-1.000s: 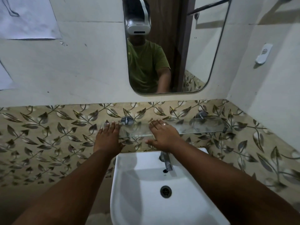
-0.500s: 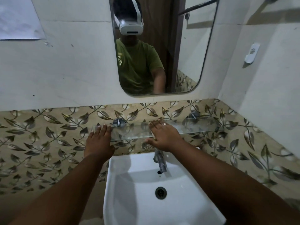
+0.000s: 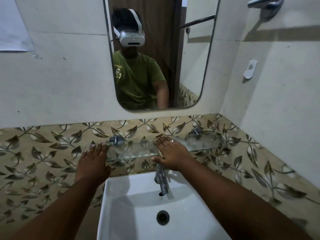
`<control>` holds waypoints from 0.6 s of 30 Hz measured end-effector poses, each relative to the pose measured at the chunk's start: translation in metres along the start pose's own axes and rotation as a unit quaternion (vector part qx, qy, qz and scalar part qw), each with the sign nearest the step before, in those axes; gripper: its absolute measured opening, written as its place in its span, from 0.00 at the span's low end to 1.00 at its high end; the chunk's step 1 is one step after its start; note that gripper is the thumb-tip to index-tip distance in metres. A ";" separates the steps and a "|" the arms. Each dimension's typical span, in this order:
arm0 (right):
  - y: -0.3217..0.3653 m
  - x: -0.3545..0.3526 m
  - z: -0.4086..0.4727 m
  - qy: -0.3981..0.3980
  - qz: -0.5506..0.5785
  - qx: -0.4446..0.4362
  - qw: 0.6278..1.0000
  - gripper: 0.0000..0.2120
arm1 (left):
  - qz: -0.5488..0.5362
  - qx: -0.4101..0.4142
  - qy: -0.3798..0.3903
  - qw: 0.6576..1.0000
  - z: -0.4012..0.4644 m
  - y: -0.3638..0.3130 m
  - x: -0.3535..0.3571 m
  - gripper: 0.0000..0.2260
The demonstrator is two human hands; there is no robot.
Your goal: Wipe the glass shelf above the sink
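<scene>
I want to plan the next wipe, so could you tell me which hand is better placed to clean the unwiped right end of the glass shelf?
The right hand: it lies flat on the middle of the glass shelf, beside that stretch. The left hand is at the far left end.

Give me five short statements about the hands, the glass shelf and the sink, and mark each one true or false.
1. Both hands lie flat on the glass shelf. True: the left hand is at its left end, the right hand near its middle.
2. The right hand holds a cloth. False: no cloth shows under or in either hand.
3. A ring sits on a finger of the right hand. True.
4. The tap stands under the left hand. False: it stands just below the right hand.
5. The sink is full of water. False: its basin is empty and the drain is plainly visible.
</scene>
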State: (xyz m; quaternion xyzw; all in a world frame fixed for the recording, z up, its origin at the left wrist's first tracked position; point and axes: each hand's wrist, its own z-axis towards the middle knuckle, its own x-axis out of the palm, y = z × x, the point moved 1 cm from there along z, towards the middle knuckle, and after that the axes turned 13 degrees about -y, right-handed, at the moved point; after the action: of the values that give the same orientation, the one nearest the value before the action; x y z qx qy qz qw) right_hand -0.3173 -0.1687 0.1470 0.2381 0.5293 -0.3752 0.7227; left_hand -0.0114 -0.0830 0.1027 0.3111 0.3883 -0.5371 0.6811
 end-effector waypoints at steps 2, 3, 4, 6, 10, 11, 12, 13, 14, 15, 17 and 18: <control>-0.014 0.001 -0.004 0.006 -0.007 0.022 1.000 0.51 | 0.001 0.001 -0.003 1.000 -0.001 -0.001 0.002 0.43; -0.019 0.003 -0.002 0.010 -0.007 0.043 0.999 0.52 | 0.003 0.000 -0.007 1.000 -0.002 -0.001 0.002 0.43; -0.020 0.003 0.002 0.011 -0.004 0.062 0.998 0.55 | 0.003 -0.002 -0.009 1.000 -0.002 -0.002 0.002 0.43; -0.016 0.005 0.014 0.001 0.003 0.091 0.996 0.61 | 0.001 -0.005 -0.011 1.000 -0.001 -0.002 0.002 0.43; -0.007 0.009 0.016 -0.014 0.015 0.089 0.996 0.59 | 0.000 0.007 -0.009 1.000 0.001 0.000 0.001 0.44; -0.010 0.007 0.012 -0.012 0.013 0.074 0.997 0.59 | -0.001 0.010 -0.010 1.000 0.001 0.000 0.002 0.44; -0.014 0.007 0.007 -0.009 0.011 0.058 0.998 0.58 | -0.002 0.013 -0.009 1.000 0.001 0.001 0.002 0.44; -0.019 0.007 0.001 -0.006 0.008 0.047 0.999 0.57 | -0.002 0.014 -0.006 1.000 0.001 0.002 0.001 0.44; -0.025 0.007 -0.005 -0.005 0.005 0.043 0.999 0.55 | -0.002 0.013 -0.002 1.000 0.000 0.002 0.001 0.45; -0.032 0.008 -0.009 -0.003 0.003 0.049 0.999 0.53 | -0.002 0.012 0.000 1.000 0.000 0.002 0.002 0.45; -0.043 0.011 -0.011 -0.005 0.001 0.076 0.997 0.50 | -0.004 0.014 -0.001 1.000 -0.002 0.001 0.003 0.45; -0.045 0.011 -0.007 -0.011 -0.001 0.088 0.996 0.52 | -0.006 0.014 -0.002 1.000 -0.002 0.000 0.003 0.45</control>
State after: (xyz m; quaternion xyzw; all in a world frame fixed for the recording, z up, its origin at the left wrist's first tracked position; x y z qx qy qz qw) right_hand -0.3553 -0.1938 0.1369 0.2965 0.4859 -0.4236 0.7047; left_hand -0.0112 -0.0831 0.0992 0.3177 0.3813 -0.5469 0.6743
